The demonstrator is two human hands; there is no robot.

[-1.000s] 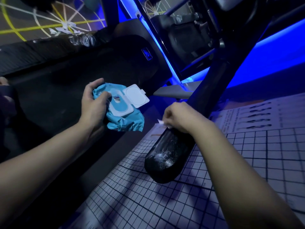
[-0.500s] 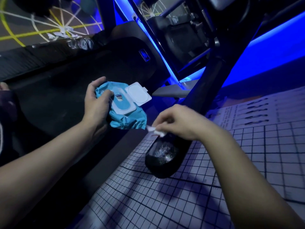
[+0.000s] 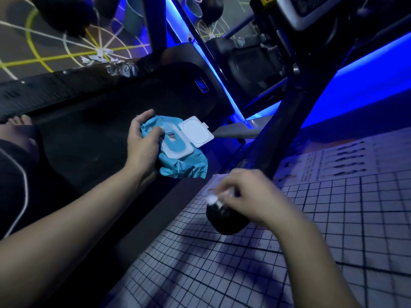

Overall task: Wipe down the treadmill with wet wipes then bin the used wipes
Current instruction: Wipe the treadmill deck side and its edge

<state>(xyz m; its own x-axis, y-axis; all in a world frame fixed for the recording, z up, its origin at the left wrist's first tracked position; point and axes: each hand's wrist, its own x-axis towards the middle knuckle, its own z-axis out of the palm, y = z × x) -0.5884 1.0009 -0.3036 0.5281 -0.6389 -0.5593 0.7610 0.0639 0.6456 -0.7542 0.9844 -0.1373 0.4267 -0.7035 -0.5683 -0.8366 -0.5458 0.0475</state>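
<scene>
two hands are in view, and one has changed place since the earlier frames. the right hand (image 3: 251,196) has travelled down the black treadmill post (image 3: 287,121), from partway up it to its rounded lower end (image 3: 224,223). more of that glossy end is now covered by the hand. the left hand (image 3: 142,147) and the wipes pack (image 3: 184,165) sit in nearly the same place as before, over the dark treadmill belt (image 3: 89,141).

grip, right hand: fingers curled, pinching a small white wet wipe (image 3: 211,198) at the fingertips. the wipe lies against the top of the rounded end. the hand and wipe are blurred, so the fold of the wipe cannot be told.

grip, left hand: fingers and thumb are wrapped around the upper left end of the teal pack, thumb on its front face beside the dispenser opening. the white lid (image 3: 195,132) stands flipped open toward the upper right.

orientation: the pack's long axis runs from upper left to lower right, with the opening facing the camera. the post's long axis runs from upper right down to lower left, and its rounded end is over the gridded mat (image 3: 333,218). the wipe is at that end, just right of the belt edge and below the pack.

a blue light strip (image 3: 355,70) glows behind the post.
</scene>
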